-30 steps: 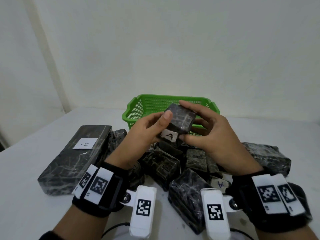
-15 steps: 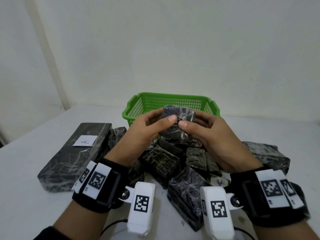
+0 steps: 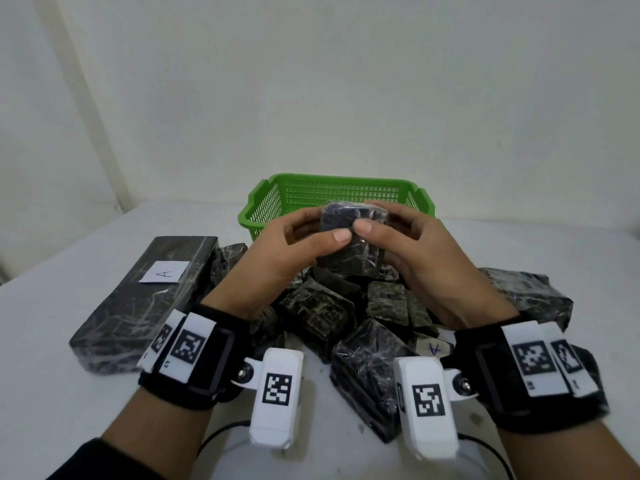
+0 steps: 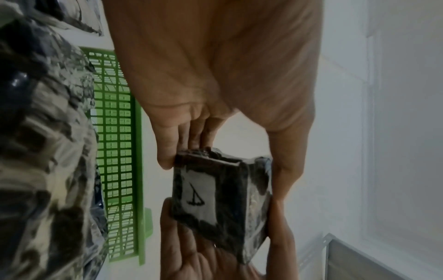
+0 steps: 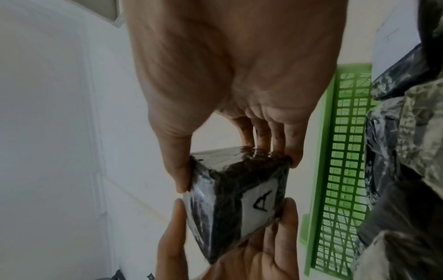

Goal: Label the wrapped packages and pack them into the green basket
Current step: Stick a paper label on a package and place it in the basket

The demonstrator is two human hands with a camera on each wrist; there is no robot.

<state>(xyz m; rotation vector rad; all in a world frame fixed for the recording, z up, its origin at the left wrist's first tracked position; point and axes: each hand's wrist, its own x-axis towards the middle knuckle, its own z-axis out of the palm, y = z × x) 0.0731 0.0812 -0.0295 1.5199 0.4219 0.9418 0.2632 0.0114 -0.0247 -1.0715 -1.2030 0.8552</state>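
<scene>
A bare packing station in a plain indoor room: a white table (image 3: 69,410) against blank off-white walls (image 3: 346,81), dark wrapped packages (image 3: 374,372) heaped before a green basket (image 3: 332,195).

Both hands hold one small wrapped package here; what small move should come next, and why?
Probably carry the small black plastic-wrapped package forward and lower it into the green plastic basket: its white "A" label is already on, and left hand and right hand grip it just before the basket.
</scene>
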